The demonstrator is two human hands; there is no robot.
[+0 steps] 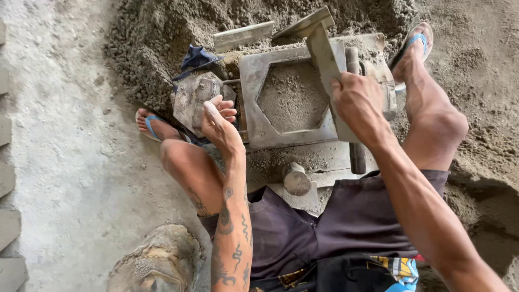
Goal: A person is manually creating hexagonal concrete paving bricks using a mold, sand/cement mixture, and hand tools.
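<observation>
Along the far left edge lie grey paving blocks (6, 178) in a row on the pale concrete floor (65, 140). Near the bottom, just left of the person's tattooed forearm, sits a rough, mortar-crusted lump (157, 262). Above it the left foot wears a blue-strapped sandal (148, 125), planted at the foot of the heap of damp grey sand mix (157, 38). The left hand (219, 121) rests its fingers on a hexagonal metal plate (193, 97) lying just left of the mould; the grip is loose, fingers laid against the plate's edge and not clenched around it. A dark blue rag (197, 57) lies just above that plate. In the middle stands the metal mould frame (254, 103) with a hexagonal opening filled level with sand mix (292, 97). Below it a short grey cylinder (296, 178) stands on the metal base, between the person's knees. The right hand (359, 103) is clenched around a flat metal bar (323, 54) that slants across the mould's right rim, its upper end reaching toward the heap. A dark round pipe (357, 154) runs upright in the view just under that hand. At the far right, the right foot in its sandal (413, 43) rests on the sand.
</observation>
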